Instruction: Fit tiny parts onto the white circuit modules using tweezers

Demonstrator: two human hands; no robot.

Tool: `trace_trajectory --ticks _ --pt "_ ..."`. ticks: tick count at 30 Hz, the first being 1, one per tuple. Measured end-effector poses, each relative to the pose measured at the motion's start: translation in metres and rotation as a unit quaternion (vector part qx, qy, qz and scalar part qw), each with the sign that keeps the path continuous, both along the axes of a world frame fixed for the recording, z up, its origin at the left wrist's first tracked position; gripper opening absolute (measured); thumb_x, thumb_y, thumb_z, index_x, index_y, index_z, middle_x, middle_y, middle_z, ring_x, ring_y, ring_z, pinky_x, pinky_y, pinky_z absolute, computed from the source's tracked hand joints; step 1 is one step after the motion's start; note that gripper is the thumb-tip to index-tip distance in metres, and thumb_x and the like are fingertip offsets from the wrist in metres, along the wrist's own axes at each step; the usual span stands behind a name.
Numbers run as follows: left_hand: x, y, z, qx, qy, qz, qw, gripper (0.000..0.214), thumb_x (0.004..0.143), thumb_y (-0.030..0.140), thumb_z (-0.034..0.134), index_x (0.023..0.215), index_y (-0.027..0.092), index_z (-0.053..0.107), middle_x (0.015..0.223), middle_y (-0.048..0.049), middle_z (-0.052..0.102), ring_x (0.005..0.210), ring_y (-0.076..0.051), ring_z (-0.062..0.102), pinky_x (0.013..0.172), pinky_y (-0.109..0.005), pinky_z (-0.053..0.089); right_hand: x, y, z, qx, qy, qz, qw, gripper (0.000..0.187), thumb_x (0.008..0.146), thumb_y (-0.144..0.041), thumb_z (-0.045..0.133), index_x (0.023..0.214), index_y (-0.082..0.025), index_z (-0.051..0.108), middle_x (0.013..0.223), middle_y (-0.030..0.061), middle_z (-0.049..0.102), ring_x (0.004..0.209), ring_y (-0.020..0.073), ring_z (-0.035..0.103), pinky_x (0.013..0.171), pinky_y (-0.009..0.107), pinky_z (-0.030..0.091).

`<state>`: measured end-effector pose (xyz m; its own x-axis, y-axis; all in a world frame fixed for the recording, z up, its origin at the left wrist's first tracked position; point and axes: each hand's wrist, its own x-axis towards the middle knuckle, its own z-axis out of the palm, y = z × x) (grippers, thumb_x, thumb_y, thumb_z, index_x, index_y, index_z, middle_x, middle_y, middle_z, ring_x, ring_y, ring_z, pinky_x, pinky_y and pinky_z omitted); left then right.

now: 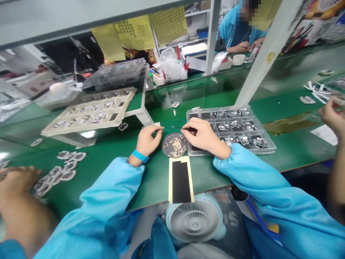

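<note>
My left hand is closed in a pinch on a small white part held just above the green table. My right hand grips thin tweezers whose tip points left towards that part. Between the two hands sits a small round dish filled with tiny pale pieces. Under my right hand lies a clear plastic tray with several small metal parts in its pockets. A black strip on a cream backing lies at the table's near edge.
A beige tray of parts rests tilted on a stand at the left, with loose parts on the table below it. Other people's hands show at far left and far right. A white post rises behind the clear tray. A small fan sits below the table edge.
</note>
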<state>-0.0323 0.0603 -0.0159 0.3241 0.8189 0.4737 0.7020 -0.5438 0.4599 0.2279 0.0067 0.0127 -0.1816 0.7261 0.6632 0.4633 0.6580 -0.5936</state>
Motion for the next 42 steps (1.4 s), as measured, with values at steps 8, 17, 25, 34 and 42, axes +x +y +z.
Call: trace_trajectory --ticks 8,17,25,34,42 --pt "0.084 0.142 -0.005 -0.132 0.074 0.08 0.985 0.061 0.083 0.035 0.072 0.136 0.006 0.059 0.135 -0.0237 0.059 0.126 -0.036 0.056 0.11 -0.045 0.043 -0.001 -0.002 0.0 -0.013 0.054 -0.017 0.998 0.016 0.089 -0.016 0.059 0.074 -0.02 0.056 0.073 0.0003 0.052 0.069 0.0149 0.05 0.063 0.031 0.04" --pt "0.094 0.181 -0.018 -0.13 0.025 0.136 0.982 0.045 0.079 0.049 0.077 0.108 0.015 0.07 0.127 -0.0209 0.061 0.127 -0.039 0.048 0.106 -0.052 0.04 0.002 -0.003 0.007 -0.025 0.092 -0.011 0.995 0.018 0.096 -0.022 0.059 0.079 -0.02 0.057 0.077 0.001 0.056 0.071 0.0154 0.052 0.067 0.032 0.041" --pt "0.075 0.096 -0.009 -0.153 -0.227 -0.024 0.962 0.048 0.076 0.023 0.077 0.12 0.014 0.061 0.123 -0.0137 0.072 0.099 -0.02 0.07 0.086 -0.033 0.057 0.003 -0.009 0.013 0.029 0.099 -0.028 0.994 0.031 0.102 -0.033 0.056 0.077 -0.02 0.067 0.087 0.0062 0.068 0.085 0.0193 0.064 0.081 0.037 0.051" --pt "0.02 -0.037 0.009 -0.352 -0.368 -0.043 0.86 0.032 0.086 0.042 0.075 0.111 0.022 0.074 0.1 -0.0073 0.076 0.075 -0.016 0.069 0.057 -0.025 0.052 -0.005 -0.009 -0.003 -0.192 0.152 0.092 0.965 0.029 0.092 -0.048 0.072 0.091 -0.019 0.071 0.079 0.0019 0.074 0.071 0.0161 0.072 0.065 0.03 0.058" --pt "0.018 -0.053 0.009 -0.369 -0.374 -0.065 0.848 0.023 0.087 0.03 0.074 0.107 0.021 0.079 0.082 -0.0043 0.074 0.061 -0.012 0.061 0.053 -0.025 0.048 -0.006 -0.012 -0.004 -0.156 0.15 0.053 0.975 0.021 0.091 -0.042 0.075 0.091 -0.021 0.072 0.081 0.0025 0.074 0.067 0.0163 0.071 0.063 0.031 0.061"
